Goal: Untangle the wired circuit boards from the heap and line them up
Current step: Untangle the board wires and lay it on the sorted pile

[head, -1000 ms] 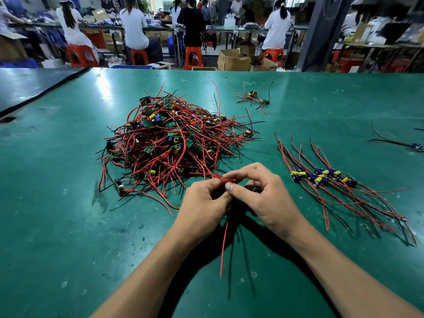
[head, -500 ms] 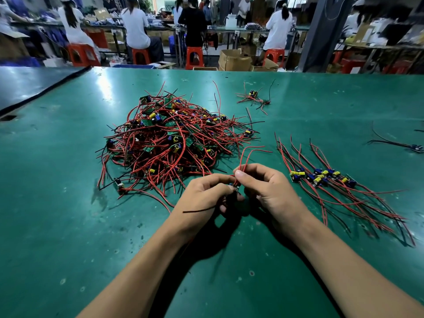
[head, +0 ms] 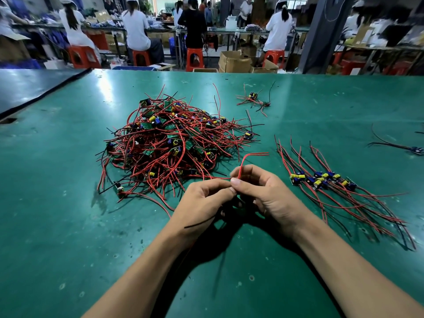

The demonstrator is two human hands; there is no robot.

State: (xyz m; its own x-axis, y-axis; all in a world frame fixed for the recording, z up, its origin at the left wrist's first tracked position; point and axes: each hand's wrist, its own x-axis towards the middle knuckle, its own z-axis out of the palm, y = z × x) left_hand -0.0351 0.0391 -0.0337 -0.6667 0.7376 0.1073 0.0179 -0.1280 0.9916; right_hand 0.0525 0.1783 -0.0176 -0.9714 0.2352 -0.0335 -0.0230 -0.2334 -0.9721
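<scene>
A heap of small green circuit boards point(head: 174, 143) with tangled red and black wires lies on the green table, left of centre. Just in front of it my left hand point(head: 202, 203) and my right hand point(head: 268, 196) meet, both holding one wired board that is mostly hidden between them. My right thumb and fingers pinch its red wire point(head: 246, 159), which stands up and bends right. A black wire point(head: 202, 222) sticks out leftwards under my left hand. To the right, a row of several boards point(head: 321, 180) lies lined up, wires trailing toward me.
A loose wired board point(head: 252, 97) lies at the back of the green table point(head: 68, 226), another point(head: 413, 149) at the far right edge. A dark seam point(head: 46, 92) separates a second table at left. Beyond the table, people sit on red stools at workbenches.
The red wire that hung down below my hands a second ago has swung up and now stands above my right fingers, bent right. A black wire now pokes out left.
</scene>
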